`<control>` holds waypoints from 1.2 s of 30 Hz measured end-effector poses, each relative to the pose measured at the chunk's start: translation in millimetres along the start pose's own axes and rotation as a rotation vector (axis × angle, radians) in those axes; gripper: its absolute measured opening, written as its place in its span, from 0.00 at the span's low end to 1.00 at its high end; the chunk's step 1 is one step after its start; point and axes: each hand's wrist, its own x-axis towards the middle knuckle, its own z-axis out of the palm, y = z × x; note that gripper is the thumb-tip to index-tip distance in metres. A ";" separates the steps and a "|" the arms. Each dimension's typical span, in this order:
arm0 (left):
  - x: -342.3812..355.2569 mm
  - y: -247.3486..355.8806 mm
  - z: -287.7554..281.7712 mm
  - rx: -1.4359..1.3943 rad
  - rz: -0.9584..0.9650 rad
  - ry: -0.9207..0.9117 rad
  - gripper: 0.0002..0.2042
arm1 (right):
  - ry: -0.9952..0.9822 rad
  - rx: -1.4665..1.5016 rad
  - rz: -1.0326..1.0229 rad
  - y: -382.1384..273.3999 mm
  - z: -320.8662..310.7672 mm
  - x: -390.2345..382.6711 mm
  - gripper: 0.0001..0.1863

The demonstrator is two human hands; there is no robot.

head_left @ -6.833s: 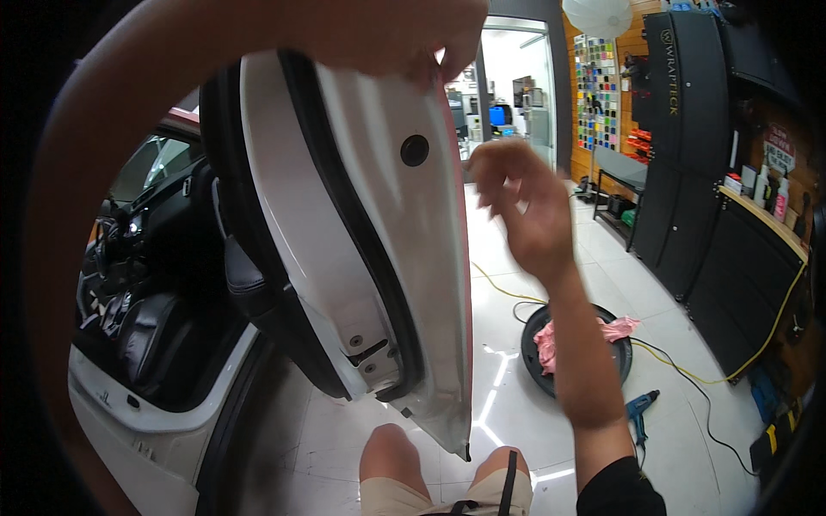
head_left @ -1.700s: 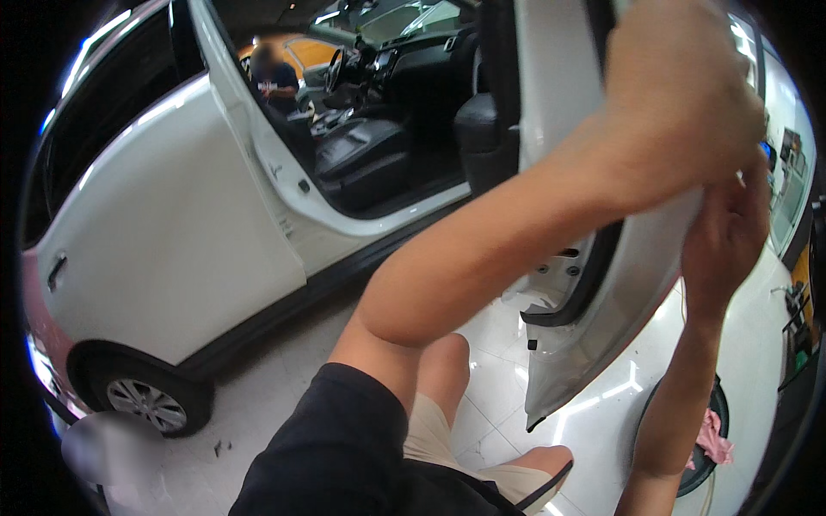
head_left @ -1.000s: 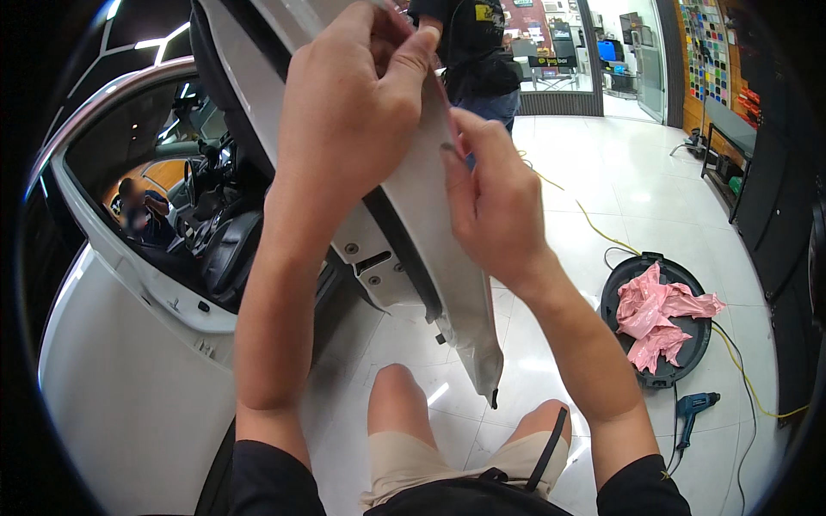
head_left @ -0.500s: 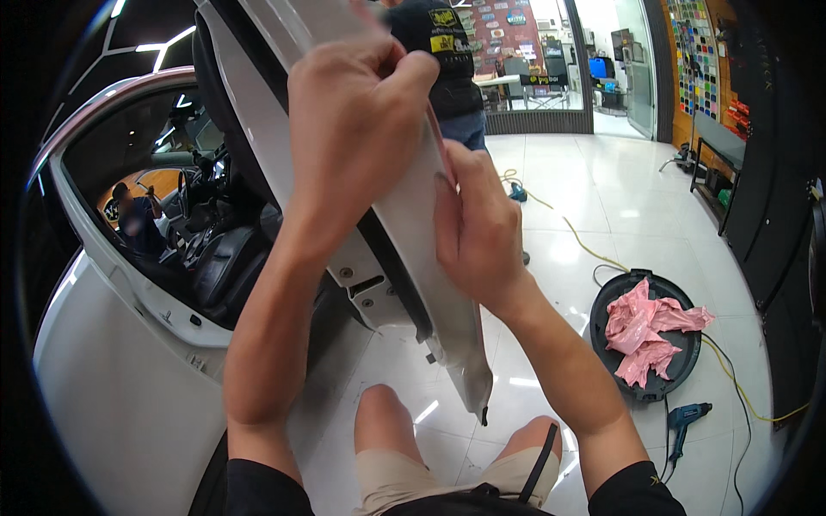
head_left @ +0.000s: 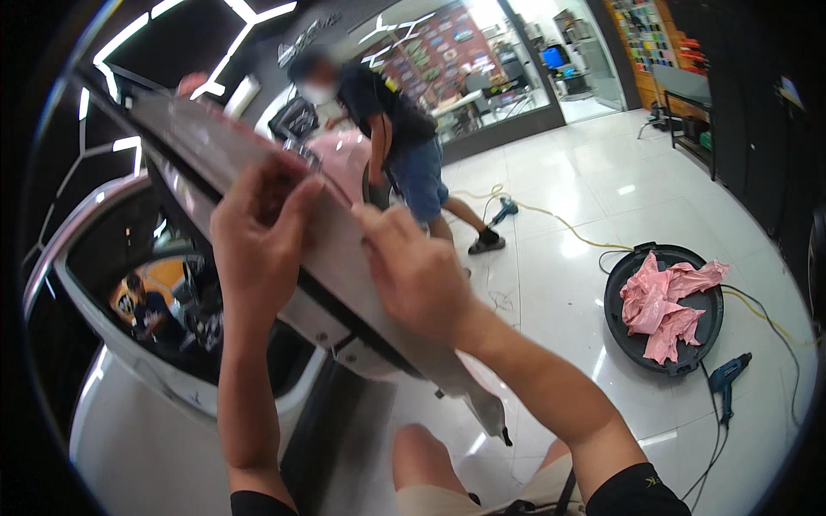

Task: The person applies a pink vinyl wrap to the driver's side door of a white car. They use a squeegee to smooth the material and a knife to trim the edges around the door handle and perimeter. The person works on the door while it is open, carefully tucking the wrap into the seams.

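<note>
White car: far left. Left hand: thumb and fingers bent together at the edge of the open car door; blurred, hold cannot be told. Co-worker: beyond the door, yellow patch on shirt. Right hand: fingers curled at the same edge, grip unclear; forearm across the door's lower part. Blue heat gun: floor. Right sleeve: black, small yellow emblem. Round black tub: crumpled pink film inside. Second heat gun: near tub.

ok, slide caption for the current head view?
Left hand and right hand at the edge of an open car door; crumpled pink sheeting on a black tray.
</note>
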 end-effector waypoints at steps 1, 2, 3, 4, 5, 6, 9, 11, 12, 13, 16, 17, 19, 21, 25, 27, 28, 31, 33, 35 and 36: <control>2.9 4.6 -2.8 0.060 0.008 -0.030 0.08 | 0.004 0.020 0.012 -2.9 4.8 -2.7 0.22; 2.7 6.2 -1.4 0.104 0.008 -0.057 0.08 | -0.005 0.027 0.026 -3.4 4.5 -2.8 0.22; 6.5 7.2 0.8 0.151 0.008 -0.084 0.07 | 0.002 0.028 0.022 -0.7 3.2 1.3 0.22; 4.9 2.9 3.0 0.012 -0.048 -0.049 0.06 | -0.011 0.036 0.028 -0.3 3.4 -1.5 0.22; 5.7 2.3 5.6 -0.011 -0.046 -0.036 0.06 | -0.022 0.046 0.036 -0.1 3.7 -4.2 0.22; 9.0 3.7 8.8 -0.031 -0.045 -0.026 0.07 | 0.011 0.023 0.007 4.6 3.7 -3.4 0.22; 11.5 4.1 9.2 -0.045 -0.048 -0.015 0.08 | -0.011 0.005 0.052 5.6 4.4 -3.2 0.23; 13.0 0.0 4.4 -0.057 -0.089 -0.024 0.10 | 0.018 0.040 0.051 0.0 7.8 0.3 0.22; 20.1 2.4 0.6 0.111 -0.034 -0.032 0.11 | 0.015 0.060 0.039 -2.1 4.9 5.9 0.22; 24.6 9.1 2.3 0.055 0.071 -0.033 0.12 | 0.034 0.042 -0.004 2.5 3.7 8.7 0.21; 23.1 -6.8 11.4 0.020 0.146 0.061 0.10 | 0.007 -0.021 -0.064 10.0 3.4 10.7 0.17; 18.4 -11.7 10.0 -0.008 0.166 0.112 0.10 | 0.024 0.031 -0.029 10.2 13.8 6.1 0.17; 15.6 -22.4 23.1 -0.132 0.121 0.077 0.12 | 0.031 0.034 -0.025 18.5 16.3 -1.8 0.16; 8.1 -17.8 39.0 -0.254 0.128 0.210 0.10 | 0.039 0.006 -0.050 22.6 8.7 -5.9 0.15; 10.1 -9.0 32.5 -0.239 0.150 0.271 0.09 | 0.101 0.034 -0.070 12.3 23.5 -7.6 0.15; 18.3 -8.9 32.7 -0.044 0.297 0.312 0.11 | 0.107 0.044 -0.040 5.3 24.4 -3.7 0.15; 18.5 -11.4 35.6 0.047 0.364 0.321 0.11 | 0.102 0.040 -0.015 4.4 23.7 -4.5 0.15; 16.2 5.4 23.9 0.132 0.366 0.227 0.12 | 0.104 0.054 0.027 5.4 21.9 -2.9 0.15; 10.9 -5.8 22.2 0.082 0.242 0.164 0.14 | 0.082 0.035 0.048 4.0 18.8 -3.1 0.16; 3.8 -6.3 15.3 0.066 0.135 0.100 0.15 | 0.108 0.067 0.014 10.6 21.3 -4.1 0.16; 0.5 -0.6 17.7 0.166 0.093 0.136 0.16 | 0.103 0.069 0.002 10.4 20.2 -3.6 0.16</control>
